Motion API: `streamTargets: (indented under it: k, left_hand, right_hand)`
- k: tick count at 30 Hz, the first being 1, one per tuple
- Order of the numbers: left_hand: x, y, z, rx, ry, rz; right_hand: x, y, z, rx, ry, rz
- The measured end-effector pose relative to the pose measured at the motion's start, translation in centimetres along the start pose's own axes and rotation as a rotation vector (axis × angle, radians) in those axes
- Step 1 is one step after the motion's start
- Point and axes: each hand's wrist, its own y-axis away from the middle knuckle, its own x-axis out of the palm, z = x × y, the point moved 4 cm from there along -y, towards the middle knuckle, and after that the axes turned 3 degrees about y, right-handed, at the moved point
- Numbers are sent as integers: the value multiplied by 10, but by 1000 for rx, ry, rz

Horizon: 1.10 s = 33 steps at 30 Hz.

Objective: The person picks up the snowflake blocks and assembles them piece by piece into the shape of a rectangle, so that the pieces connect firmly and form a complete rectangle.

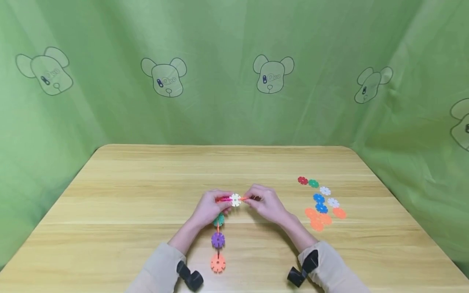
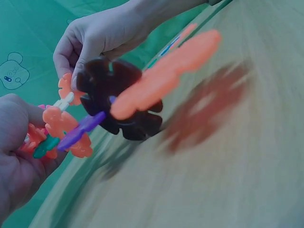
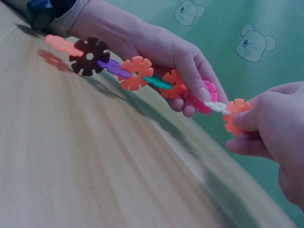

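Note:
A chain of plastic snowflake discs (image 1: 218,240) runs from my hands toward my body, ending in an orange disc (image 1: 218,263) near the table's front edge. My left hand (image 1: 224,202) grips the chain's far end around a pink disc (image 3: 207,95). A white disc (image 1: 235,200) sits between the two hands. My right hand (image 1: 251,199) pinches a small orange disc (image 3: 234,112) pressed against that white disc (image 3: 216,106). In the left wrist view the chain (image 2: 118,104) hangs blurred above the table, with a dark brown and an orange disc nearest.
Several loose discs (image 1: 320,203) in red, green, white, blue and orange lie on the wooden table (image 1: 146,183) to the right of my hands. A green cloth with bear prints (image 1: 272,75) hangs behind and beside the table.

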Motion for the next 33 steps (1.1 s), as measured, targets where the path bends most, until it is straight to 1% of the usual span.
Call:
streamTargets:
  k: [7, 8, 11, 15, 19, 24, 27, 30, 33]
  left_hand:
    - [-3, 0, 0, -12, 5, -2]
    - [-4, 0, 0, -9, -14, -4]
    - [-5, 0, -3, 14, -114, -11]
    - [-3, 0, -8, 58, -283, -10]
    - [0, 0, -10, 77, -359, 1]
    - [1, 1, -10, 71, -368, -9]
    - [1, 2, -10, 60, -367, -16]
    - [0, 2, -8, 56, -371, -13]
    - [0, 2, -6, 49, -363, -5]
  right_hand:
    - [1, -2, 1, 32, 17, 14]
    - [1, -3, 1, 37, 18, 14]
    - [1, -3, 0, 48, 22, 12]
    - [2, -2, -2, 56, 15, 10]
    - [3, -1, -4, 64, 9, 6]
    - [3, 0, -3, 63, 9, -4]
    - [4, 0, -3, 68, 13, 11]
    - [4, 0, -4, 100, 2, 55]
    - [3, 1, -8, 170, -46, 139]
